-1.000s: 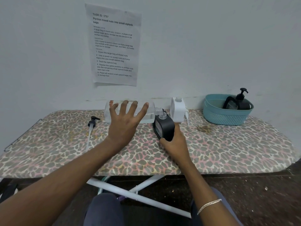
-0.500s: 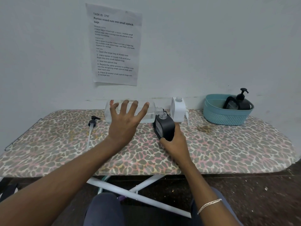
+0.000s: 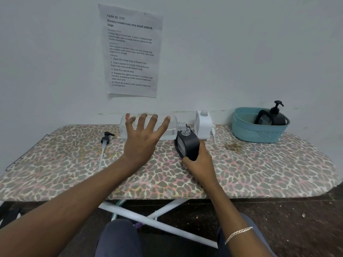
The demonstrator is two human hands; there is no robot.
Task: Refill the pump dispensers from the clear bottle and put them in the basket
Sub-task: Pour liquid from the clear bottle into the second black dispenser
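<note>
The board's cover (image 3: pixel 259 173) is matt printed cloth, slightly rough, with a brownish stain near the back edge. At that edge the bottle (image 3: pixel 173 130) is clear, glossy plastic. The black dispenser (image 3: pixel 188 145) is smooth matt plastic with a clear neck; the white dispenser (image 3: pixel 203 125) is smooth plastic. Toward the left end, the loose pump (image 3: pixel 105 140) has a black plastic head and a translucent tube. At the back right corner, the basket (image 3: pixel 258 133) is teal plastic with a smooth rim and openwork wall. The sheet (image 3: pixel 131 51) is creased paper on a matt painted wall (image 3: pixel 241 52). The bracelet (image 3: pixel 238 234) is shiny metal chain.
</note>
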